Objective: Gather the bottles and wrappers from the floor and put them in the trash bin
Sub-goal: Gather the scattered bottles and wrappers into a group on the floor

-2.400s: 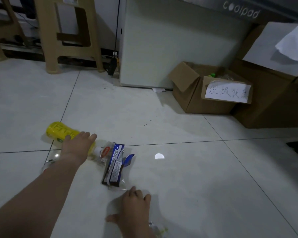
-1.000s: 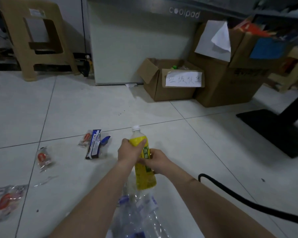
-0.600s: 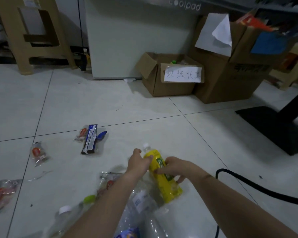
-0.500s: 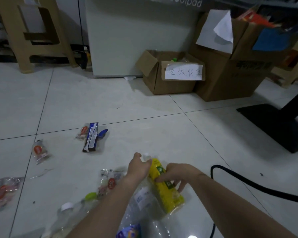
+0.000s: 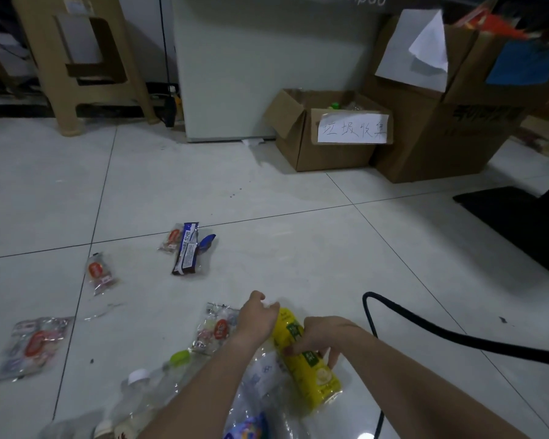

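On the floor [image 5: 298, 232] at six o'clock: the yellow bottle [image 5: 308, 365] is slanted, cap end towards eleven and base towards five. It sits at the right edge of a heap of clear bottles [image 5: 146, 388]. Whether its base touches the tiles I cannot tell.
Left hand [image 5: 257, 318]: fingers curled round the yellow bottle's neck, hiding the cap.
Right hand [image 5: 324, 337]: fingers wrapped over the label band at mid-body, so both hands hold the same bottle.
Bin [image 5: 330, 158]: an open cardboard box with a handwritten paper sign, at one o'clock. It is well apart from the hands and beside a taller carton [image 5: 425, 144].
Wrappers: a dark wrapper [image 5: 186, 248] at eleven, a small wrapper [image 5: 99, 274] at ten, a big wrapper [image 5: 32, 346] at nine, and a clear wrapper [image 5: 216, 327] just beside the left hand.
Cable [image 5: 365, 312]: black, looping across the floor at three, near the right forearm.
Handling: the yellow bottle is probably thin plastic with a smooth sleeve, so light, a little slippery and easy to dent. How full it is I cannot tell.
Hold: one hand round the mid-body should carry it, and the neck gives a firmer stop against slipping.
Others: the clear bottles likely roll and crush, so are best taken by the neck. The wrappers look limp and want a pinch at an edge.
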